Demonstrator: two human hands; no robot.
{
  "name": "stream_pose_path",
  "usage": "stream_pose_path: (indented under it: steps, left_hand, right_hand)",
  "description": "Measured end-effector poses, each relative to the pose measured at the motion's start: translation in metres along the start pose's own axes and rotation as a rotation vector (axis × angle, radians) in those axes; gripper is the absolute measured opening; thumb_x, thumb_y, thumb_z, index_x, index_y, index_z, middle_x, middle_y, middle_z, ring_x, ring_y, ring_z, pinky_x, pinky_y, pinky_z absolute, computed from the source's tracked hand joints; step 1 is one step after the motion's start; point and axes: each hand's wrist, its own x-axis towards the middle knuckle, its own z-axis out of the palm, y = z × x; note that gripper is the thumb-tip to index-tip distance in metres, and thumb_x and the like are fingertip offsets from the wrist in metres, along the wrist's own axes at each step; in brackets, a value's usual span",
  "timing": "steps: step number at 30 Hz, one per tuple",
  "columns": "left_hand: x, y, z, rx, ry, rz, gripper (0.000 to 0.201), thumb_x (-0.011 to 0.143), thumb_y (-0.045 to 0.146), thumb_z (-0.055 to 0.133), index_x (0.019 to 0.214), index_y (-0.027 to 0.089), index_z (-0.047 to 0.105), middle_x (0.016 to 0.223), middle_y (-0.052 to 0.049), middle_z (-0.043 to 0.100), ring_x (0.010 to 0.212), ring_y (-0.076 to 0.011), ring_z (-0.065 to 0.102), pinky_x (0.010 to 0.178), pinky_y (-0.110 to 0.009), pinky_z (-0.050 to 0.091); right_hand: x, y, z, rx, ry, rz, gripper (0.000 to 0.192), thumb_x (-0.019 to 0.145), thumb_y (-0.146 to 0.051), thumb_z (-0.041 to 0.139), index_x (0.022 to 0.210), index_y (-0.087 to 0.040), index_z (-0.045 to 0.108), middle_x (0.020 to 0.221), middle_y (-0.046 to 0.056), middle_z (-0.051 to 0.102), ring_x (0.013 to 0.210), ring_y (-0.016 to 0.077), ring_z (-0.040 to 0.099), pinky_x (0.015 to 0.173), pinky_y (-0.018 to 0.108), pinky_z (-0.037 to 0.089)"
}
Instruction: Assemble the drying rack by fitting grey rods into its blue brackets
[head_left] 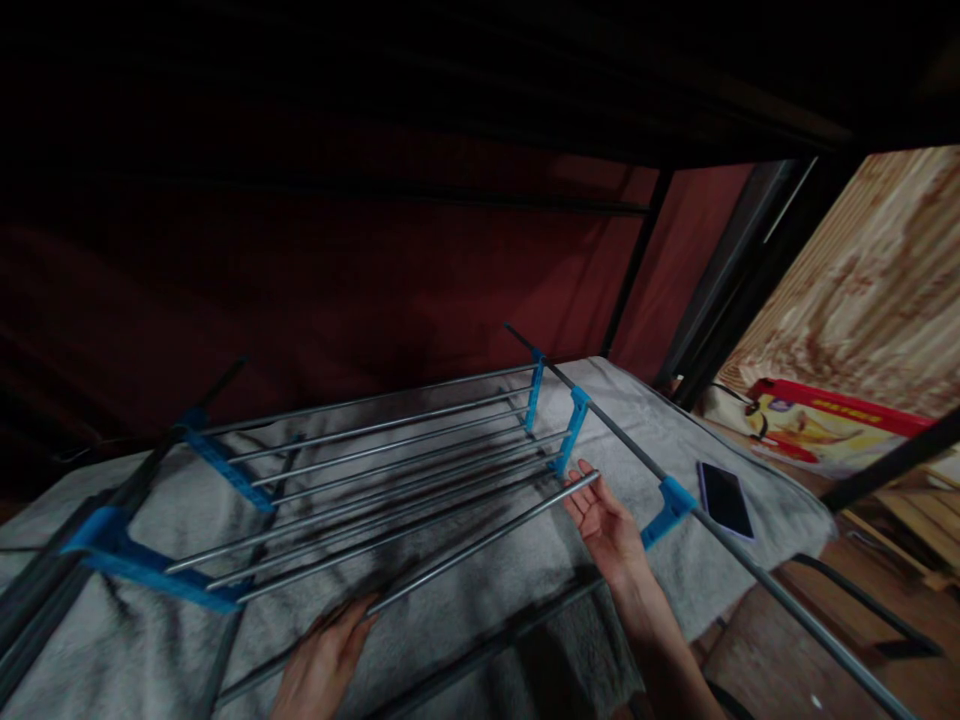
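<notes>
A partly assembled rack of grey metal tubes (pixel 390 442) and blue plastic brackets (pixel 574 430) lies on a grey blanket (pixel 495 590). My left hand (pixel 324 655), seen from its back, is closed on the near end of a loose metal tube (pixel 480 542). That tube slants up to the right, in front of the fitted ones. At its far end my right hand (pixel 607 520) is turned palm up, fingers stretched and apart. The tube's tip lies across these fingers without a closed grip. Another blue bracket (pixel 667 508) sits on the long side pole just right of my right wrist.
A phone (pixel 725 500) lies on the blanket at the right. Beyond it stands a red and yellow box (pixel 832 425) by a patterned curtain (pixel 877 270). Dark bed-frame posts (pixel 637 260) and a dark overhead frame enclose the space, with a reddish wall (pixel 420 290) behind.
</notes>
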Motion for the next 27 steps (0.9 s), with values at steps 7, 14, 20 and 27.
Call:
stream_pose_path:
  steps: [7, 14, 20, 27]
  left_hand:
    - [0.003, 0.008, -0.005, -0.015, -0.005, 0.012, 0.050, 0.097, 0.066, 0.045, 0.111, 0.032, 0.079, 0.107, 0.001, 0.082, 0.101, -0.0217, 0.078, 0.093, -0.027, 0.062]
    - [0.009, 0.034, -0.020, -0.023, -0.041, -0.121, 0.049, 0.092, 0.070, 0.052, 0.107, 0.032, 0.079, 0.105, 0.000, 0.082, 0.097, -0.0234, 0.079, 0.087, -0.031, 0.065]
    - [0.013, 0.044, -0.030, 0.010, -0.023, -0.105, 0.062, 0.091, 0.080, 0.043, 0.099, 0.031, 0.081, 0.101, -0.003, 0.082, 0.096, -0.0268, 0.078, 0.086, -0.039, 0.064]
    - [0.017, 0.059, -0.044, 0.054, 0.043, -0.067, 0.066, 0.093, 0.080, 0.040, 0.097, 0.028, 0.081, 0.097, -0.006, 0.081, 0.092, -0.0274, 0.076, 0.082, -0.041, 0.061]
  right_hand:
    - [0.011, 0.004, -0.014, -0.005, 0.014, 0.032, 0.033, 0.081, -0.042, 0.085, 0.105, -0.022, 0.074, 0.102, 0.005, 0.076, 0.091, 0.0186, 0.072, 0.083, 0.030, 0.061]
    - [0.021, 0.011, -0.038, -0.023, 0.096, 0.044, 0.023, 0.080, -0.036, 0.080, 0.095, -0.020, 0.072, 0.093, 0.002, 0.076, 0.087, 0.0169, 0.072, 0.079, 0.026, 0.061]
    - [0.023, 0.011, -0.053, -0.095, 0.133, 0.044, 0.021, 0.078, -0.033, 0.073, 0.095, -0.020, 0.071, 0.094, 0.003, 0.076, 0.086, 0.0182, 0.072, 0.078, 0.028, 0.061]
    - [0.028, 0.011, -0.059, -0.076, 0.156, 0.083, 0.021, 0.076, -0.030, 0.070, 0.094, -0.021, 0.071, 0.096, 0.004, 0.075, 0.089, 0.0190, 0.072, 0.079, 0.029, 0.062]
